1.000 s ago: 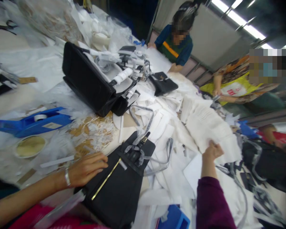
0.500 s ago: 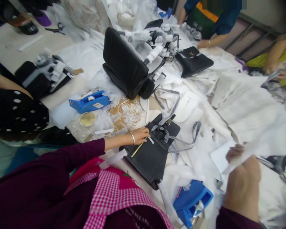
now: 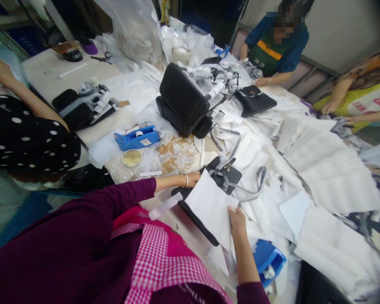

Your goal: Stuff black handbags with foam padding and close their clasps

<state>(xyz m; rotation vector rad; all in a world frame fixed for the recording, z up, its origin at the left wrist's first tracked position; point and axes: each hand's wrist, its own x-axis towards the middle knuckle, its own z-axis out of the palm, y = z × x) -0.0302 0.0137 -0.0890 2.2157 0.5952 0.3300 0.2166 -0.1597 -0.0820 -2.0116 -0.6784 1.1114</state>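
White sheet [image 3: 209, 200] has come over black bag [image 3: 236, 176], right grip [image 3: 237, 220] pinching the sheet's edge.

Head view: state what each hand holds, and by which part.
Right hand: a white sheet, held near one corner. Left hand: its grip cannot be told.

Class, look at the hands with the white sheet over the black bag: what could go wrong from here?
The white sheet might slip or crease: the right hand holds it at one edge, over the black bag.

The wrapped strap looping out beside the bag could snag the sheet.

The nearer blue tape dispenser appears close to the right forearm, so a sweep of that arm might knock it.
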